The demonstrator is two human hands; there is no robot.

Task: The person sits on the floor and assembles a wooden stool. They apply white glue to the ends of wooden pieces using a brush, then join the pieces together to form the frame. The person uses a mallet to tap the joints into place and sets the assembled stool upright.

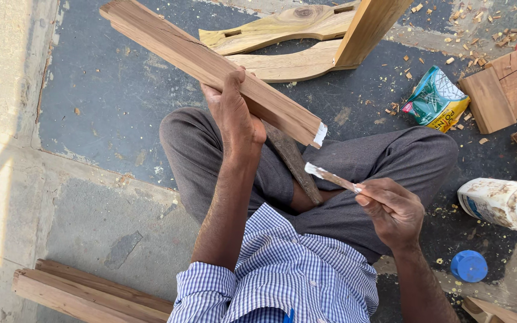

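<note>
Checked shirt cloth fills the bottom of my view, with grey trousers folded cross-legged on the dark floor beyond it. From there my left hand reaches up and forward, forearm nearly straight, and wraps shut around a long wooden plank near its middle, thumb over the top face. That plank slants from the far left of the floor toward my lap, its near end smeared white with glue. I judge it stiff and fairly heavy, rough enough not to slip; a grasp near the balance point, clear of the wet end, seems the sound place to take it. My right hand, wrist bent inward, pinches a thin wooden stick closed between thumb and fingers. It looks light and easily snapped, its white tip just below the plank's glued end, not touching it. An open white glue jar lies on its side near the right edge of the floor, its blue lid close by. Curved wooden pieces, shavings and a green packet sit farther off.
</note>
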